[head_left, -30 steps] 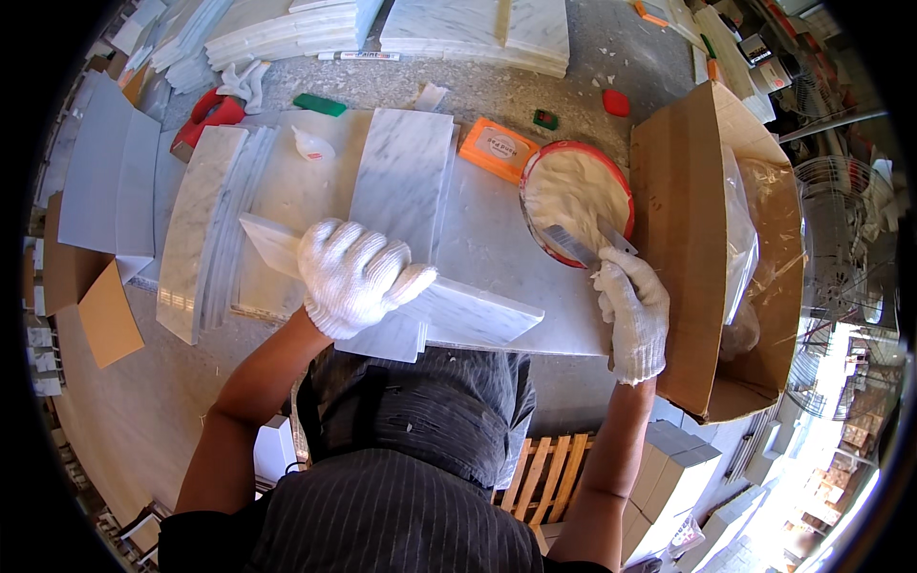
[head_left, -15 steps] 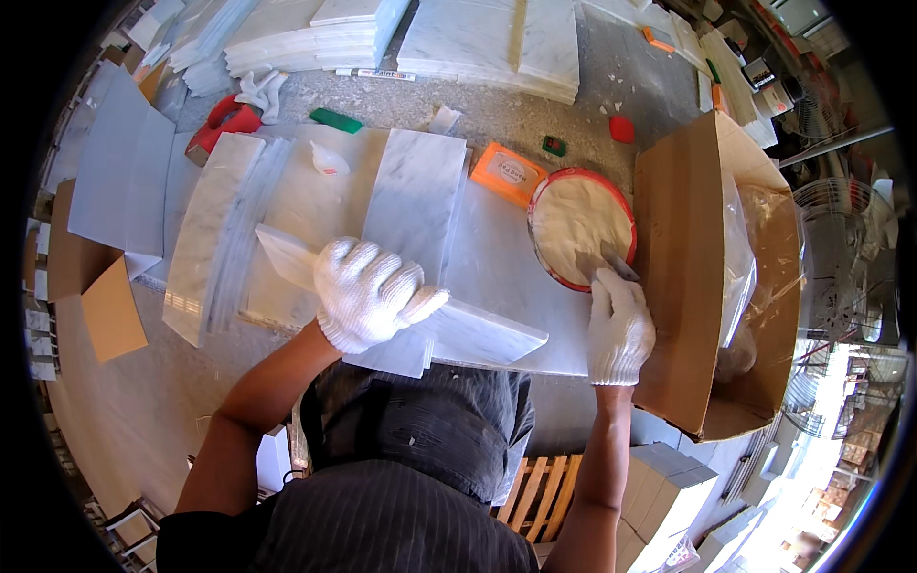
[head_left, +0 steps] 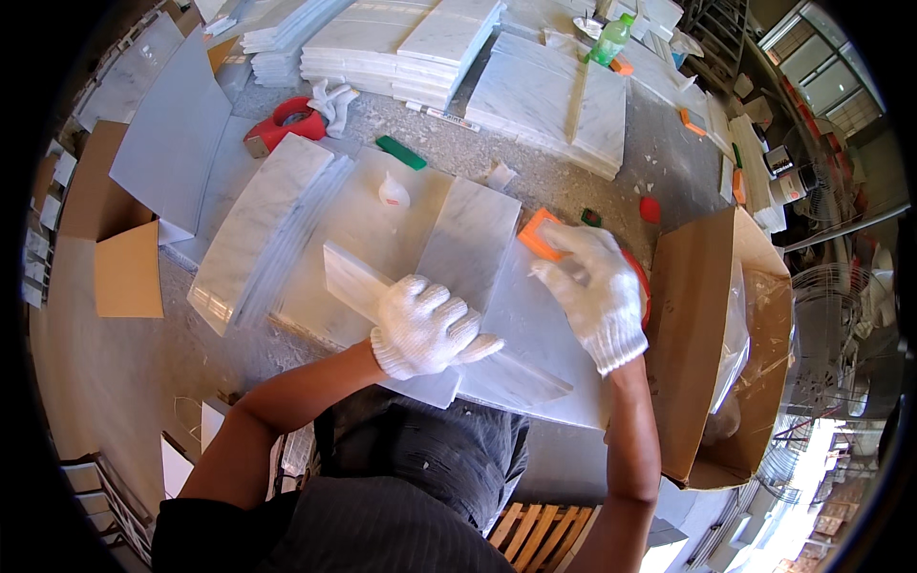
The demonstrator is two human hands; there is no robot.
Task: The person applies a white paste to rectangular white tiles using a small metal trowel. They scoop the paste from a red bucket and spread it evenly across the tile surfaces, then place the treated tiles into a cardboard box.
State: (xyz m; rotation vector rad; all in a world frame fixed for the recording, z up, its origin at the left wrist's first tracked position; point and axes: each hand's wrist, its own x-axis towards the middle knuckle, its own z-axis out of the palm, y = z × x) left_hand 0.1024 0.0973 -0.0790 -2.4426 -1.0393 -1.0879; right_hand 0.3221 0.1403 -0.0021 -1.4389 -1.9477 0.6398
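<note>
My left hand [head_left: 430, 327], in a white knit glove, is wrapped round a pale marble tile [head_left: 355, 279] standing tilted on its long edge. My right hand [head_left: 594, 291], gloved alike, is spread with its fingers apart beside an orange block [head_left: 541, 235]; nothing shows in its grasp. Behind that hand a round tub's red rim [head_left: 646, 286] peeks out, while its contents are hidden. A flat grey-veined tile [head_left: 468, 234] lies beyond the held one. To its left stand a small white bottle [head_left: 393, 192] and a leaning row of tiles [head_left: 263, 220].
An open cardboard box [head_left: 690, 344] with clear plastic inside borders the right side. Tile stacks [head_left: 373, 48] line the back. Nearer are a red tape dispenser [head_left: 287, 122], a green block [head_left: 400, 153] and a marker [head_left: 442, 116]. A green bottle [head_left: 611, 40] stands far back.
My right hand has left the putty knife at the tub and moved up and left toward the orange block, opening. My left hand keeps its tile. The whole view has shifted.
</note>
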